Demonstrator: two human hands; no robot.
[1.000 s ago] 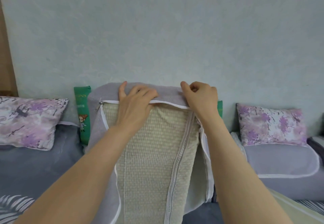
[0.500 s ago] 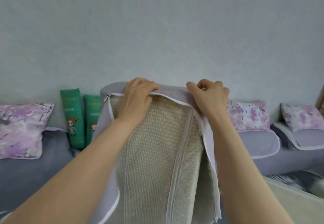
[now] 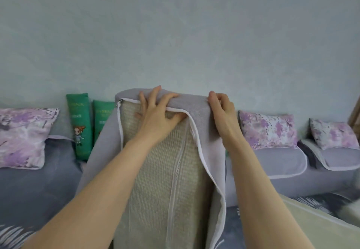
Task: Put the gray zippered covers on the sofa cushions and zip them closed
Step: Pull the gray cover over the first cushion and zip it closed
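A tall beige woven sofa cushion [image 3: 155, 180] stands upright in front of me, partly inside a gray zippered cover [image 3: 196, 110]. The cover's zip is undone, its white-edged flaps hanging down both sides, and the zip slider [image 3: 119, 103] sits at the top left corner. My left hand [image 3: 157, 114] lies on the cushion's top, fingers over the gray cover's upper edge and thumb tucked under the white hem. My right hand [image 3: 222, 110] grips the cover at the top right corner with curled fingers.
A gray sofa [image 3: 35, 190] runs along the wall. Purple floral pillows lie at left [image 3: 21, 137] and right [image 3: 266, 129], [image 3: 333, 133]. Two green cartoon-printed cushions [image 3: 79, 127] lean on the wall behind. Another beige cushion [image 3: 319, 227] lies at lower right.
My left hand spread its fingers over the cover's top edge and slid slightly right. The cover's right flap has dropped lower. The view has panned a little more to the right.
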